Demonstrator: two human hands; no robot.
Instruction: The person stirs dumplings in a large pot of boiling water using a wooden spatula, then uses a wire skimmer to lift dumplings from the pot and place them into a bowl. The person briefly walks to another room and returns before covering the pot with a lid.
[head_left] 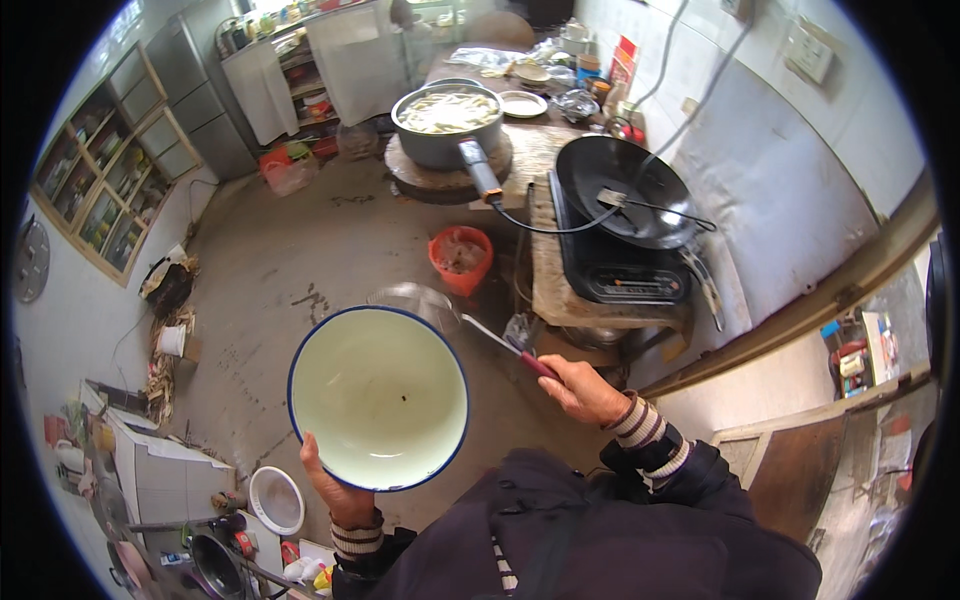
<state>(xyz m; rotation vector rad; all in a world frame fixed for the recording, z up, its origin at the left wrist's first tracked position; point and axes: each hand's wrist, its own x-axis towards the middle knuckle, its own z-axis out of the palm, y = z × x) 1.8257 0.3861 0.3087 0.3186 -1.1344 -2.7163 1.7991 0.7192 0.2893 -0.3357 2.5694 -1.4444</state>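
Observation:
My left hand grips the near left edge of a cream enamel basin with a dark blue rim. A small dark speck shows on its otherwise bare inside. My right hand is closed round the dark red handle of a skimmer. The skimmer's round mesh head is smeared by motion and lies just past the basin's far rim, partly behind it. Farther off, a grey electric pot full of pale, long food pieces stands on a round wooden board.
Right of the pot, a black wok rests on an induction cooker, with a cable crossing over it. Below the table edge stands a red bucket. A white plate lies behind the pot. A white strainer basket is at lower left.

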